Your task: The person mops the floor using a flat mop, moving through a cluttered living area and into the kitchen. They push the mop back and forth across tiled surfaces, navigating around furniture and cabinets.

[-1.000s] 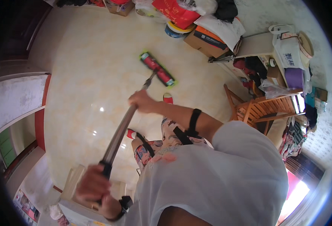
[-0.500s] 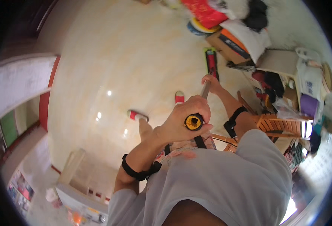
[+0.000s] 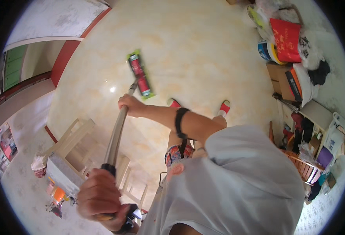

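I hold a long mop with both hands. My left hand (image 3: 99,196) is closed around the black grip at the top end of the metal handle (image 3: 115,135), near the lower left. My right hand (image 3: 130,105), with a black band on its forearm, grips the shaft lower down, close to the mop head. The flat mop head (image 3: 140,75) is green-edged with a red pad and lies on the pale glossy floor (image 3: 203,51) just ahead of my feet, which are in red slippers (image 3: 224,107).
A pale wooden chair (image 3: 73,135) and a white box (image 3: 61,172) stand at the left, close to the handle. Cardboard boxes (image 3: 284,80), a red bag (image 3: 286,37), bundles and a wooden chair (image 3: 302,166) crowd the right side. A red-trimmed wall (image 3: 64,58) runs at the upper left.
The mop head has swung from the upper right to straight ahead of my feet. My left hand with the handle's end dropped from near the camera to the lower left.
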`<state>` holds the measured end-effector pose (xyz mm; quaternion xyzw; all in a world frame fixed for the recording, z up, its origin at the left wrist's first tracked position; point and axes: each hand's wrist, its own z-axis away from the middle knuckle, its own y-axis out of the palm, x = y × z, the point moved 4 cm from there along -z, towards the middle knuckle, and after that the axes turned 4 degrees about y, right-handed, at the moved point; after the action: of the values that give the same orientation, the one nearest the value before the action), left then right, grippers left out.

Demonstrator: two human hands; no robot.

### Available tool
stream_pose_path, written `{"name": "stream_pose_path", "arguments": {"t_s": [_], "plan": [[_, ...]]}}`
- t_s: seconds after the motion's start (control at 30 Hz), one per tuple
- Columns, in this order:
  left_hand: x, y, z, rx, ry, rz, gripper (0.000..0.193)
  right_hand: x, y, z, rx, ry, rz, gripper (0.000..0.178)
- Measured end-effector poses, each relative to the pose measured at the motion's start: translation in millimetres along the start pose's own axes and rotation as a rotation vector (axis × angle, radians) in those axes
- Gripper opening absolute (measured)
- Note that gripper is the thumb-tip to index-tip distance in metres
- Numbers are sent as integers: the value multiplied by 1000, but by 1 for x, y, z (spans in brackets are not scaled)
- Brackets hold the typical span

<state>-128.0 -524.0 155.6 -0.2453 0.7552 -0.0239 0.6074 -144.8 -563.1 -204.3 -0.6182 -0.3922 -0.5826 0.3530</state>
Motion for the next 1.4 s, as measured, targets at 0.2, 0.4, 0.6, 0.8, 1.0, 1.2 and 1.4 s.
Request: {"name": "stream_pose_path", "arguments": {"t_s": [0.2,0.4,0.6,0.8,1.0,1.2,1.4], "plan": [[33,0,12,198,8,-212,28,-6,10,-46,159,-149,49,8],[-72,-51,-18,-33,335,169,24,105,-53,-17,184,100,271,15],[-84,52,-63,-363,294,144,32,134,-235,65,25,271,458,21],[-73,221,-138,-215,229,252,33,101,-443,170,-166,258,545,16],[-37,366,-209,178,142,523,28,55,-602,257,-316,307,610,7],[-12,414,-220,372,168,655,28,25,-634,281,-236,429,553,2],[26,237,-193,137,102,517,23,11,-495,137,39,284,421,13]]}}
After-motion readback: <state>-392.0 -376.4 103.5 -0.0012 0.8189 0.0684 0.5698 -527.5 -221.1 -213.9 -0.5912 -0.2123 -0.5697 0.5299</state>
